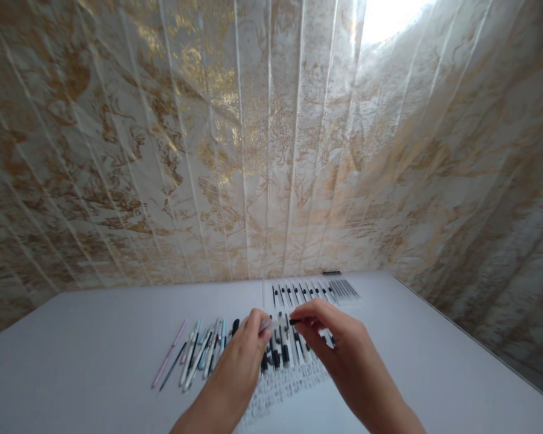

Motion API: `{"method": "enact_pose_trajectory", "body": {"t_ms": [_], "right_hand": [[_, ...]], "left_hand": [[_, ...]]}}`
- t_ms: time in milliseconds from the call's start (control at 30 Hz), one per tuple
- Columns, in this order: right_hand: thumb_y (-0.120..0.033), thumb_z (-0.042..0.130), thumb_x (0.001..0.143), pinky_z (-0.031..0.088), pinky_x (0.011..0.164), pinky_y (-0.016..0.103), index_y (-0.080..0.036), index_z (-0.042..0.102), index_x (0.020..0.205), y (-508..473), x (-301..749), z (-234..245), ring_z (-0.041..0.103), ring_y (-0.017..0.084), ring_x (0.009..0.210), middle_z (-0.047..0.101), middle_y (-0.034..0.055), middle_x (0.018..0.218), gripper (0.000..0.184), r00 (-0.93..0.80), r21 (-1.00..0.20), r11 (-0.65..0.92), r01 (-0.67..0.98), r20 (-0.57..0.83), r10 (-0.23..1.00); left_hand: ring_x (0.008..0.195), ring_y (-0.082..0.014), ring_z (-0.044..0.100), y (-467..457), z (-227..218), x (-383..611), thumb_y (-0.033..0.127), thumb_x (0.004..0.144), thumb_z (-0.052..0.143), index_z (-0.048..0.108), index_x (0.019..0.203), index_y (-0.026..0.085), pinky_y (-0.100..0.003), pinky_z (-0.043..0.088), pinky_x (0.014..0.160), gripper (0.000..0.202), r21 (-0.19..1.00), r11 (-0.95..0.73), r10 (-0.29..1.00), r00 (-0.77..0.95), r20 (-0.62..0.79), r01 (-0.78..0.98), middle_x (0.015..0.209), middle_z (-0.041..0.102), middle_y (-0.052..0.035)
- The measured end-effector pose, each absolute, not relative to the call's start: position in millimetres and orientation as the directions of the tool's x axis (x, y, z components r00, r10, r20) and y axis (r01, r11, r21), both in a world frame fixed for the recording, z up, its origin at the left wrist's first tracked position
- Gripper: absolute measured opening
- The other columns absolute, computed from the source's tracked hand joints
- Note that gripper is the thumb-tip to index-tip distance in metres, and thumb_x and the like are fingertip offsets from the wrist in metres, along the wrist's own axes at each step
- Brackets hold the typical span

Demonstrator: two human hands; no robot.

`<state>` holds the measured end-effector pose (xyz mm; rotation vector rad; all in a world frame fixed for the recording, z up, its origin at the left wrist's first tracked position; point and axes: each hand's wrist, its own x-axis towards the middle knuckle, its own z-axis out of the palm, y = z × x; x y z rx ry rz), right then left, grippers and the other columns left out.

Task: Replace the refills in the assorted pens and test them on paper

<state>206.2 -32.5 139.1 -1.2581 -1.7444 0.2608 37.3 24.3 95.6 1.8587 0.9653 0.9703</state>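
Observation:
Above the middle of the white table [117, 337], my left hand [244, 346] is closed in a pinch on a pale, see-through pen part [265, 325], partly hidden by the fingers. To its right, my right hand [335, 331] pinches a small black pen piece [294, 322] between thumb and fingertips; whether it is a cap cannot be made out. The two held pieces are apart. Beneath and between the hands lie several pens and pen parts with black caps [285, 354], partly covered by the hands.
Left of my left hand lies a loose group of pastel, white and dark pens [201, 352]. Neat rows of thin black-tipped pen parts [303, 293] are at the back. A sheet with handwriting [294, 386] lies in front. Behind the table hangs a gold-patterned pleated covering [253, 150].

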Motion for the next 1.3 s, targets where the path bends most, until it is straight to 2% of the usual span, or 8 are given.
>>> {"method": "enact_pose_trajectory", "body": {"t_ms": [100, 267, 600, 767, 867, 1033, 1167, 1300], "right_hand": [[-0.008, 0.054, 0.087, 0.051, 0.067, 0.024, -0.022, 0.062, 0.091, -29.6, 210.3, 137.8, 0.062, 0.014, 0.071, 0.065, 0.0001, 0.081, 0.017, -0.065, -0.629, 0.469, 0.62, 0.554, 0.83], [-0.004, 0.058, 0.086, 0.049, 0.067, 0.025, -0.02, 0.061, 0.087, -24.2, 201.0, 132.7, 0.06, 0.014, 0.072, 0.063, 0.0008, 0.081, 0.017, -0.126, -0.584, 0.47, 0.661, 0.532, 0.837], [-0.002, 0.064, 0.084, 0.047, 0.07, 0.027, -0.019, 0.062, 0.086, -25.1, 201.4, 131.5, 0.059, 0.017, 0.078, 0.063, 0.0007, 0.081, 0.018, -0.183, -0.525, 0.465, 0.713, 0.501, 0.846], [-0.003, 0.065, 0.083, 0.046, 0.069, 0.026, -0.02, 0.06, 0.083, -27.5, 200.6, 136.3, 0.058, 0.015, 0.075, 0.062, -0.0012, 0.078, 0.018, -0.206, -0.526, 0.478, 0.704, 0.493, 0.846], [-0.011, 0.063, 0.088, 0.044, 0.066, 0.027, -0.02, 0.056, 0.078, -27.9, 196.9, 136.1, 0.054, 0.016, 0.073, 0.061, -0.0007, 0.076, 0.016, -0.211, -0.433, 0.468, 0.77, 0.52, 0.828], [-0.018, 0.045, 0.097, 0.041, 0.063, 0.029, -0.021, 0.048, 0.067, -21.6, 186.6, 124.8, 0.047, 0.018, 0.068, 0.056, 0.0014, 0.07, 0.031, -0.225, -0.24, 0.419, 0.876, 0.566, 0.793], [-0.023, 0.045, 0.099, 0.04, 0.063, 0.029, -0.021, 0.047, 0.063, -19.5, 186.1, 123.0, 0.047, 0.018, 0.068, 0.055, 0.0007, 0.066, 0.036, -0.223, -0.252, 0.416, 0.874, 0.552, 0.803], [-0.028, 0.048, 0.098, 0.043, 0.067, 0.03, -0.021, 0.053, 0.081, -23.2, 188.0, 129.5, 0.05, 0.019, 0.077, 0.059, 0.0032, 0.084, 0.019, -0.24, -0.319, 0.452, 0.833, 0.528, 0.815]], "left_hand": [[0.075, -0.0197, 0.052, 24.9, 92.6, 36.2, 0.027, 0.095, 0.038, 0.047, 0.083, 0.023, -0.029, 0.036, 0.07, 0.015, 0.819, -0.454, 0.828, 0.506, 0.242, 0.351, 0.079, 0.053, 0.0001], [0.08, -0.0216, 0.052, 22.0, 88.2, 39.2, 0.024, 0.096, 0.03, 0.041, 0.084, 0.023, -0.033, 0.038, 0.073, 0.016, 0.757, -0.53, 0.773, 0.586, 0.245, 0.382, 0.086, 0.053, -0.0038], [0.083, -0.0211, 0.053, 14.9, 93.5, 36.1, 0.026, 0.099, 0.027, 0.043, 0.089, 0.023, -0.033, 0.038, 0.074, 0.02, 0.77, -0.521, 0.748, 0.631, 0.204, 0.369, 0.091, 0.055, -0.0055], [0.102, -0.0238, 0.054, 12.1, 94.8, 31.5, 0.028, 0.099, 0.032, 0.045, 0.102, 0.023, -0.035, 0.038, 0.088, 0.015, 0.777, -0.518, 0.738, 0.647, 0.194, 0.357, 0.107, 0.057, -0.0095], [0.095, -0.0222, 0.054, 10.1, 98.3, 30.8, 0.027, 0.099, 0.029, 0.045, 0.097, 0.023, -0.034, 0.04, 0.084, 0.017, 0.768, -0.532, 0.717, 0.672, 0.184, 0.357, 0.1, 0.056, -0.0069], [0.087, -0.023, 0.053, 7.4, 104.6, 34.6, 0.027, 0.099, 0.026, 0.043, 0.085, 0.023, -0.036, 0.039, 0.081, 0.022, 0.736, -0.56, 0.719, 0.664, 0.204, 0.38, 0.094, 0.055, -0.0074], [0.088, -0.0235, 0.053, 6.9, 110.3, 31.9, 0.028, 0.098, 0.03, 0.046, 0.082, 0.024, -0.035, 0.039, 0.084, 0.023, 0.747, -0.536, 0.725, 0.667, 0.169, 0.393, 0.092, 0.057, -0.0069], [0.089, -0.0244, 0.055, 7.8, 112.5, 26.1, 0.03, 0.098, 0.031, 0.049, 0.087, 0.024, -0.035, 0.039, 0.082, 0.022, 0.766, -0.485, 0.765, 0.63, 0.137, 0.422, 0.092, 0.058, -0.0063]]}}
